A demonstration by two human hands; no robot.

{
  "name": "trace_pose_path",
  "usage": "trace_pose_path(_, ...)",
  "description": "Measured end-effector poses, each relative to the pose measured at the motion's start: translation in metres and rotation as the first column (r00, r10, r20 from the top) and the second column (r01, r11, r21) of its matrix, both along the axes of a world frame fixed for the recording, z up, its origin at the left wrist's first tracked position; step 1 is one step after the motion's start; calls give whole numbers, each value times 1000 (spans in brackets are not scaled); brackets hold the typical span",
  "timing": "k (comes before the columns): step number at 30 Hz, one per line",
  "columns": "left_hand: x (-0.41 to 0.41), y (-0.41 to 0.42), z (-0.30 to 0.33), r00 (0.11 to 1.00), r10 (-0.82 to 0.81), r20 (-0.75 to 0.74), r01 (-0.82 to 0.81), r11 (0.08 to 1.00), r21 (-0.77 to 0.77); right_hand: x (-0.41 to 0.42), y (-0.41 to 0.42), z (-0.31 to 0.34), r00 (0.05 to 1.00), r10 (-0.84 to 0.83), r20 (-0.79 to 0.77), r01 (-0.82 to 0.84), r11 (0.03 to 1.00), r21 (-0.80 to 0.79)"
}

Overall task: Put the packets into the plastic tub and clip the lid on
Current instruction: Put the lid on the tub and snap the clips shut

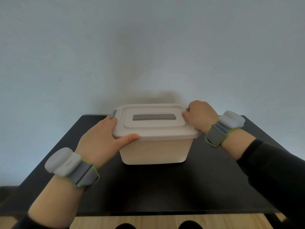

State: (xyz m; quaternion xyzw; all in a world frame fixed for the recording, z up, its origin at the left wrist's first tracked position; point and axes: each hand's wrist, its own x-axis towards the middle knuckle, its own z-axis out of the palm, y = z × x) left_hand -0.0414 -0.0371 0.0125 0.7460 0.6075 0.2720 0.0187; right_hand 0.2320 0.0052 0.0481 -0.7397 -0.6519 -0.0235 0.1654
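Observation:
A whitish plastic tub (154, 151) stands on the black table (148, 187), close to the wall. Its white lid (155, 128) with a flat grey handle (154, 117) lies on top of it. My left hand (102, 139) grips the lid's left end, thumb along the front rim, fingers by the grey left clip (113, 113). My right hand (200, 115) is curled over the lid's right end and covers the right clip. No packets are in sight; the tub's walls are opaque.
A pale wall (148, 47) rises right behind the tub. The table's front edge (148, 213) is near me, with wooden floor (148, 222) and my shoe tips below it. Both wrists wear grey bands with white modules.

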Motion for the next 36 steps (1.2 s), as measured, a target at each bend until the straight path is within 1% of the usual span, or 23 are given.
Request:
trace_pose_path(6,1,0,2,1000,-2,-1,2,1000,4,1,1,-2,1000,-2,-3,2,1000,4)
trace_pose_path(12,1,-1,4,998,-58,0,58,998,27,2,3,-3,1000,-1,-3,1,1000,13)
trace_pose_path(16,3,-3,6,999,-27,-30,27,1000,5,1,3,-3,1000,-11,-5,11,1000,15)
trace_pose_path(25,6,0,6,998,-47,-34,47,999,-10,5,4,-4,1000,-11,-14,11,1000,15)
trace_pose_path(32,21,13,8,996,-78,-40,78,997,20,17,13,-1,998,-54,-15,54,999,-4)
trace_pose_path(36,31,27,9,995,-77,-56,77,997,-2,25,22,0,996,-81,-44,81,997,-9)
